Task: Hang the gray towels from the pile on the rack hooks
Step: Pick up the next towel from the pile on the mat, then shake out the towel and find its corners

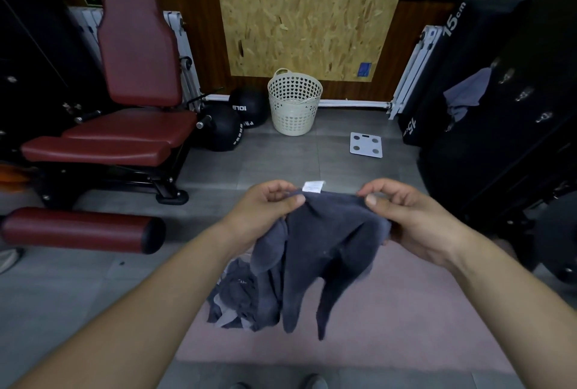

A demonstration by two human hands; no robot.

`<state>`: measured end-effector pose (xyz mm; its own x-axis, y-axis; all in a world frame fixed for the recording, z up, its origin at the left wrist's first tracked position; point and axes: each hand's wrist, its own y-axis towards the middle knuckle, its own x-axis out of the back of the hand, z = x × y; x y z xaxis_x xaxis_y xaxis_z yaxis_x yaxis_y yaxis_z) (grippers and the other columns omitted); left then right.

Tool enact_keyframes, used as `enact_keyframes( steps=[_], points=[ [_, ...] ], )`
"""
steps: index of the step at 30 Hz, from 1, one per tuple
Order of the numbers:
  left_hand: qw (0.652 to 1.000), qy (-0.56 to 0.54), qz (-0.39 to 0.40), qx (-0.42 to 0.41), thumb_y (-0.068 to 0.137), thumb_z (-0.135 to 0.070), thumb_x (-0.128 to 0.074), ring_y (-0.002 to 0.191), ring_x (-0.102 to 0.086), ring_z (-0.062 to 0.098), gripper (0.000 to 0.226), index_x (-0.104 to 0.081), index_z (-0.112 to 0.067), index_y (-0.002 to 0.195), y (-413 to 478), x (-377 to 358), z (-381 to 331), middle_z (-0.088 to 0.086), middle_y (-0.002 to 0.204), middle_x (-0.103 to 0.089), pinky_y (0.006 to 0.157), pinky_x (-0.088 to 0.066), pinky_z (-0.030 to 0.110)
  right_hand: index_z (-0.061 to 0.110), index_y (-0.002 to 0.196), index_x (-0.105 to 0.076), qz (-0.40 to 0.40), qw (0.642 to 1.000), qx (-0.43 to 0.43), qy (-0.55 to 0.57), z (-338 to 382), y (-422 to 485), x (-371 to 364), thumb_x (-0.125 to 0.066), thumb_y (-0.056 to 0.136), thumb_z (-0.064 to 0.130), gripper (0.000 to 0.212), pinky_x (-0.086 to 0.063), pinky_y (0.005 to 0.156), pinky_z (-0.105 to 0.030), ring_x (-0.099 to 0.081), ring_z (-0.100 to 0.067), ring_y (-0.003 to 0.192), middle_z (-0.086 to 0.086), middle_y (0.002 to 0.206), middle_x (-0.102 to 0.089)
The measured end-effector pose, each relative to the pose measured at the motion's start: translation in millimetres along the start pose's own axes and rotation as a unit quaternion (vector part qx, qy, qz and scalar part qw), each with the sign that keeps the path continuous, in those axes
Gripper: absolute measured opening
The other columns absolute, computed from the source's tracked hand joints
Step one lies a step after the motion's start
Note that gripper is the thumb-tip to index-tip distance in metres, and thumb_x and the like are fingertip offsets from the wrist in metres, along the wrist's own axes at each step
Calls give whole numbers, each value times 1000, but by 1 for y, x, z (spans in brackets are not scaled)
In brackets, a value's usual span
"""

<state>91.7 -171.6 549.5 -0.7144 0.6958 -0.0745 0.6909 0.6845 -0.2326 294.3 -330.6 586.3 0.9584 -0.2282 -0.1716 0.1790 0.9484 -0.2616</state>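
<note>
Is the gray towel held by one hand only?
No, the left hand and the right hand both pinch the top edge of the gray towel.

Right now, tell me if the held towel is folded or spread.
Neither neatly folded nor fully spread: the left hand and right hand pinch the gray towel by its top edge; the rest hangs bunched.

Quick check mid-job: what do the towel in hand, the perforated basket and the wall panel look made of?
Towel: soft gray terry cloth, probably cotton; fuzzy nap, limp folds, sewn label.
Basket: likely molded plastic, cream, matte; regular punched holes.
Wall panel: oriented strand board, unfinished; pressed wood flakes visible.
</note>
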Motion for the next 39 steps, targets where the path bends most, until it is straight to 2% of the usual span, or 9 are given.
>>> enact_keyframes(
  steps=[4,9,14,20,25,30,32,34,39],
  points=[
    [997,-36,-51,38,79,-15,-83,94,-63,15,47,-60,-24,119,1,-15,8,6,102,-60,88,-52,22,11,83,-77,24,997,13,67,-4,2,-13,-99,49,41,51,-57,56,-27,-69,-21,63,-13,76,-71],
    [986,-145,-41,68,89,10,-62,73,-61,16,26,-61,-9,106,-7,-24,6,12,89,-59,70,-54,24,1,123,-63,79,996,5,28,-6,-3,-21,-72,76,-5,48,-59,82,-33,-71,-37,105,-25,115,-70],
    [970,-231,-47,60,83,13,-65,62,-65,15,18,-68,-4,86,-12,-29,5,9,71,-67,65,-57,22,4,101,-70,15,995,29,-93,-3,-1,-35,-66,85,-9,21,-61,75,-29,-75,-23,86,-23,93,-75],
    [961,-260,-43,83,84,13,-64,75,-73,19,23,-69,0,103,-20,-32,7,14,91,-75,74,-61,28,6,102,-70,3,991,28,-134,-4,-3,-44,-66,84,-17,29,-57,75,-20,-75,-18,89,-13,93,-78],
    [960,-260,-35,96,85,12,-64,75,-72,21,21,-68,10,106,-22,-34,11,18,93,-72,75,-60,27,2,91,-72,-43,981,67,-176,-6,-1,-41,-64,91,-5,11,-56,67,-20,-70,-14,70,-9,76,-74],
    [958,-251,-77,112,88,2,-68,72,-71,18,6,-73,0,87,-22,-39,9,14,83,-72,73,-60,27,25,85,-75,-82,920,156,-351,-9,-3,-36,-75,88,11,14,-46,90,-19,-62,-10,92,2,94,-61],
    [962,-240,-82,102,89,-4,-69,75,-71,16,21,-76,-13,72,-22,-39,9,7,78,-73,76,-58,30,19,87,-73,-69,934,144,-318,-10,-4,-36,-71,91,10,10,-51,90,-32,-64,-12,91,-5,91,-65],
    [967,-226,-75,86,91,-10,-68,83,-70,19,21,-77,-16,73,-24,-40,8,7,83,-74,86,-57,36,9,88,-70,-51,960,120,-248,-10,-5,-40,-66,94,5,8,-56,73,-43,-64,-18,77,-15,81,-66],
    [976,-212,-9,48,100,-14,-58,112,-68,33,21,-76,-5,104,-33,-46,8,22,111,-72,106,-48,43,7,92,-76,-85,974,124,-166,-11,-1,-53,-68,90,2,9,-53,61,-20,-69,-17,79,-12,90,-72]
  ],
)
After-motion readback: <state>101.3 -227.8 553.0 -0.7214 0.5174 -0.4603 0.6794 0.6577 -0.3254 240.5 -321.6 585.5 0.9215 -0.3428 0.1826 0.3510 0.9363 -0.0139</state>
